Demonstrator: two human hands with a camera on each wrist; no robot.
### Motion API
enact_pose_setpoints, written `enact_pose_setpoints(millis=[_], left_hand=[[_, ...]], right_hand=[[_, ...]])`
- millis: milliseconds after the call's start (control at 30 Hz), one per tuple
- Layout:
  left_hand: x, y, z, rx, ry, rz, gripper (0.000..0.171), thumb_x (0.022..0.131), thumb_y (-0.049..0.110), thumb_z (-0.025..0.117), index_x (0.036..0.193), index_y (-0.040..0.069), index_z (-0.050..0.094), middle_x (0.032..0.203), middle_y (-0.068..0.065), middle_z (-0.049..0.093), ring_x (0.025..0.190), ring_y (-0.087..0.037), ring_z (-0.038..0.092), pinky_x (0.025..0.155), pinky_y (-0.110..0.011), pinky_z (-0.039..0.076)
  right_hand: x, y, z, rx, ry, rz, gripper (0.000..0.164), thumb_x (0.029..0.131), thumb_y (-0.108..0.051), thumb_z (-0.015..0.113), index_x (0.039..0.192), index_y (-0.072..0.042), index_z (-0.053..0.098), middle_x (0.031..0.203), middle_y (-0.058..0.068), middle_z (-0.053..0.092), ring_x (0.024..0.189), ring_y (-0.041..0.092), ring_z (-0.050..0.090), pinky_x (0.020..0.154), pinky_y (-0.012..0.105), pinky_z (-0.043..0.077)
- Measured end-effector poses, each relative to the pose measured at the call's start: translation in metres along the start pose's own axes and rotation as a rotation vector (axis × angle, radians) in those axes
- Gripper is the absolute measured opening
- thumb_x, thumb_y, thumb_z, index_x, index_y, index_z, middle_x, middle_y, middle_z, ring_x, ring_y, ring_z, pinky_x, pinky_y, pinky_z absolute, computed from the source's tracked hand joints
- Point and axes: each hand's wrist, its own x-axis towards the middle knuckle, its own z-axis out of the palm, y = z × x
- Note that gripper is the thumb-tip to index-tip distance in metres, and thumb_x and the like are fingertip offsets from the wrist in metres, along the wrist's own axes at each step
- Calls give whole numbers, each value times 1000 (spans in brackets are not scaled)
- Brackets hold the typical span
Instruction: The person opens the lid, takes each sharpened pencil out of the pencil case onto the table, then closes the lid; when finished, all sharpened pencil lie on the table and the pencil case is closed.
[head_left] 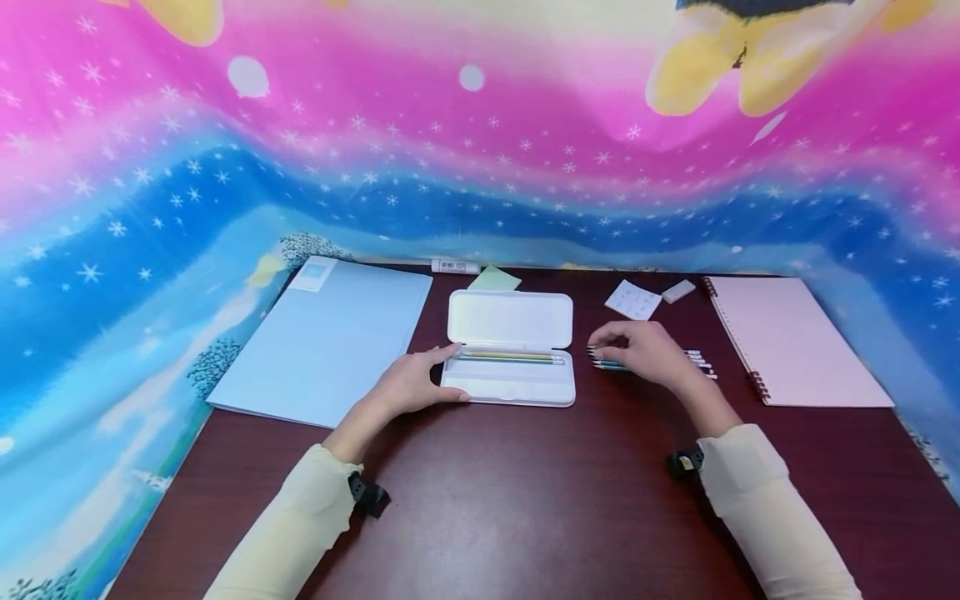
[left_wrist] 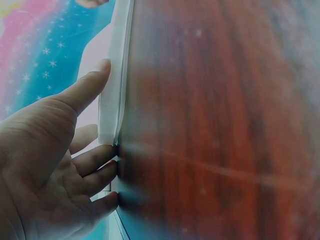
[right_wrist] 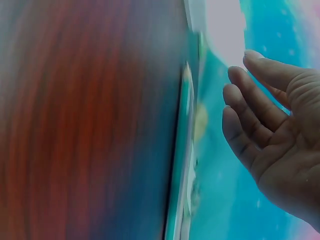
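A white pencil case (head_left: 510, 392) lies with its lid folded back, and a yellow pencil and a green pencil (head_left: 513, 360) lie inside along the hinge side. My left hand (head_left: 408, 383) steadies its left end, the thumb at the front wall (left_wrist: 111, 100) and the forefinger near the hinge. To the right, my right hand (head_left: 648, 354) hovers over several loose pencils (head_left: 611, 366), its fingers bent and holding nothing. In the right wrist view a green pencil (right_wrist: 181, 130) lies on the table below that hand, apart from the fingers.
A light blue folder (head_left: 337, 333) lies at the left, a pink spiral notebook (head_left: 802, 342) at the right. Behind the case are a white tube (head_left: 455, 267) and a green paper (head_left: 495, 279). A white patterned card (head_left: 633, 300) and an eraser (head_left: 678, 291) lie beyond the pencils.
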Motion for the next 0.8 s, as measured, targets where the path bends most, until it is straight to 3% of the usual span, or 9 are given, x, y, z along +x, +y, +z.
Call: enact_pose_setpoints(millis=[167, 333, 533, 800], left_hand=[[-1, 1, -1, -5, -4, -6, 93, 80, 60, 79, 158, 28, 39, 158, -19, 43, 147, -34, 43, 115, -53, 39], [-1, 2, -1, -13, -2, -12, 93, 80, 60, 79, 157, 28, 39, 158, -19, 43, 147, -34, 43, 116, -53, 39], [-1, 1, 0, -20, -5, -12, 93, 80, 60, 79, 158, 29, 38, 159, -18, 43, 147, -34, 43, 115, -54, 40], [0, 0, 1, -13, -1, -25, 94, 79, 61, 79, 158, 29, 38, 159, -17, 42, 146, -35, 43, 115, -53, 40]], right_hand=[[11, -22, 17, 17, -71, -44, 16, 94, -20, 73, 109, -20, 78, 105, -2, 78, 92, 18, 64, 85, 41, 51], [18, -37, 30, -37, -128, -92, 21, 95, -18, 71, 114, -20, 78, 112, 0, 77, 101, 19, 67, 93, 45, 53], [20, -45, 40, -77, -197, -70, 27, 95, -18, 72, 122, -20, 76, 115, 0, 77, 111, 21, 69, 101, 47, 52], [29, -55, 47, -251, -202, -84, 19, 95, -22, 73, 112, -24, 79, 113, -2, 77, 102, 17, 68, 94, 44, 54]])
